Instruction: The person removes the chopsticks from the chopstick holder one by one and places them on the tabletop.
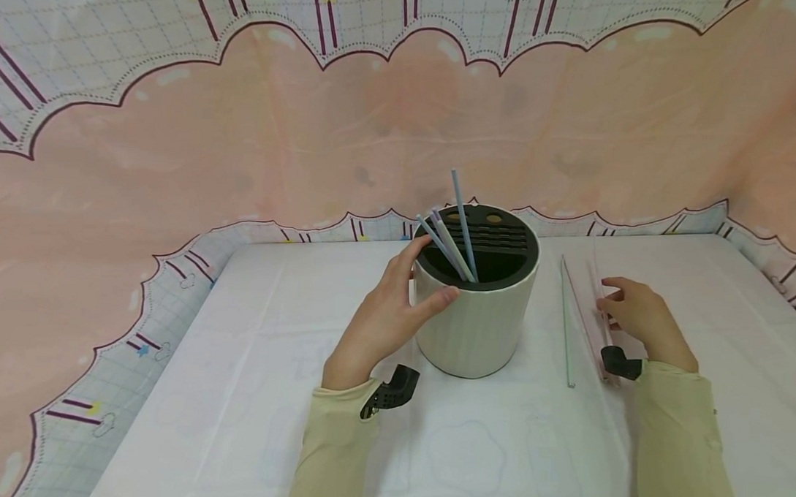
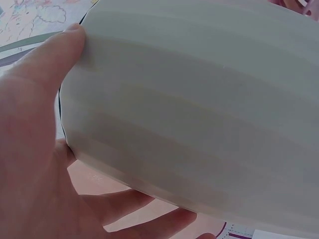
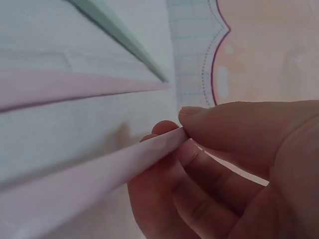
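Note:
A white round pen holder (image 1: 467,331) with a dark slotted top (image 1: 497,241) stands upright on the table. Several thin straws lean in its front opening, including a tall blue straw (image 1: 463,221) and a whitish straw (image 1: 453,247). My left hand (image 1: 385,314) grips the holder's left side, thumb (image 2: 70,45) near the rim at the front and fingers spread around the back. To the right, my right hand (image 1: 646,319) pinches a pale pink straw (image 3: 109,174) between thumb and fingertips. A green straw (image 1: 566,335) and another pink straw (image 1: 583,317) lie beside it.
A white cloth (image 1: 269,361) covers the table. Behind and to the left hangs an orange-pink patterned cloth (image 1: 401,146) with scalloped edges. Each wrist wears a black camera mount, the left mount (image 1: 393,391) being close to the holder's base.

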Tool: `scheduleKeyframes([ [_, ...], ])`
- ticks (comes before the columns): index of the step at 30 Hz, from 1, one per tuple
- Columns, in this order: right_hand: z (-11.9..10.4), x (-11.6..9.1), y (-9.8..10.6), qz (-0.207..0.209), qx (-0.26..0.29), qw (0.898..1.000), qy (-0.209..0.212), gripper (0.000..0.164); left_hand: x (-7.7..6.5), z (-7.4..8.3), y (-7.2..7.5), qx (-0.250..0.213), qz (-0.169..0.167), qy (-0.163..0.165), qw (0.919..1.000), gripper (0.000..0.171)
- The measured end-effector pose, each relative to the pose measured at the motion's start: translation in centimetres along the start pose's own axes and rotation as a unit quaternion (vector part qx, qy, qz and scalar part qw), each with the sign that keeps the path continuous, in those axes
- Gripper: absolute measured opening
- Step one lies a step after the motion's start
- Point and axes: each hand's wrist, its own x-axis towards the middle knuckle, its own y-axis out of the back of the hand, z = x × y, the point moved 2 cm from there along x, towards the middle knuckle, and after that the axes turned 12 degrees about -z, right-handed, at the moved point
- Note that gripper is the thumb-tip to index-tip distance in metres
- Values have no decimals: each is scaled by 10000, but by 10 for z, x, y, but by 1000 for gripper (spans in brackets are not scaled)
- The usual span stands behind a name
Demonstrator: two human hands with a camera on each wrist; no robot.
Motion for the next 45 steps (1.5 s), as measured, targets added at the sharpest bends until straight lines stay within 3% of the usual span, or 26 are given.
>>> scheduleKeyframes([
  [8,8,5,-5,-292,-195,9992,-178,55,0,0,0,-3,-20,1,10000,71],
  [14,7,5,-6,-205,-111,9996,-158,55,0,0,1,25,-27,-43,10000,71],
  [18,4,5,-6,7,338,9994,78,56,-1,0,1,0,-31,-30,10000,72],
  [23,-3,12,-7,477,948,9919,699,64,-2,-1,0,-30,-38,24,10000,72],
  [28,-31,6,-9,813,1043,9847,1138,61,-2,-1,-1,-8,-10,5,10000,73],
  [31,-51,-3,-10,961,1260,9762,1481,52,-2,-1,-2,11,4,-12,10000,72],
  [39,-87,-15,-11,1306,2049,9405,2376,40,-1,-2,0,-31,-5,-13,10000,72],
  [45,-107,-21,-15,1621,2015,9211,2910,35,0,-4,0,-60,2,-20,10000,72],
])
